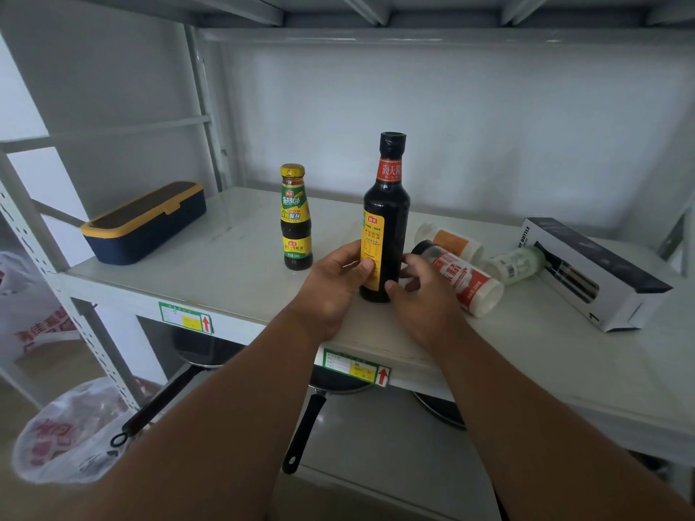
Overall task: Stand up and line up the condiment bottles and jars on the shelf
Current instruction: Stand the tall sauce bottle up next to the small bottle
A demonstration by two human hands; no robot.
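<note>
**Tall soy bottle upright between both hands, three jars lying down**

Head view: a tall dark glass sauce bottle (386,223) with a black cap, red neck band and yellow label stands upright at the middle of the white metal shelf (233,253), its long axis vertical, cap toward 12 o'clock. The left hand (333,291) curls round its lower body from the 9 o'clock side, thumb on the yellow label. The right hand (421,295) holds the base from 3 o'clock, thumb on the dark glass, fingers bent behind it.

At 10 o'clock from the tall bottle, apart from it, a short dark glass bottle (296,218) with a yellow cap and green-and-yellow label stands upright too.

At 3 o'clock lie three cylinders on their sides. The white plastic jar with a red label and black lid (460,280) lies nearest, just beside the right hand, its long axis running from 10 toward 4 o'clock, lid at the 10 o'clock end. Behind it, a white jar with an orange label (451,240) lies along much the same line. A pale green-tinted jar with a white barcode label (515,265) lies further toward 3 o'clock, its far end just beside an open black-and-white cardboard box (598,272) showing a steel bottle inside.

At 9 o'clock, well apart, rests a long navy plastic box with a yellow-rimmed lid (144,223). Under the shelf, dark frying pans (304,426) with black handles show.
</note>
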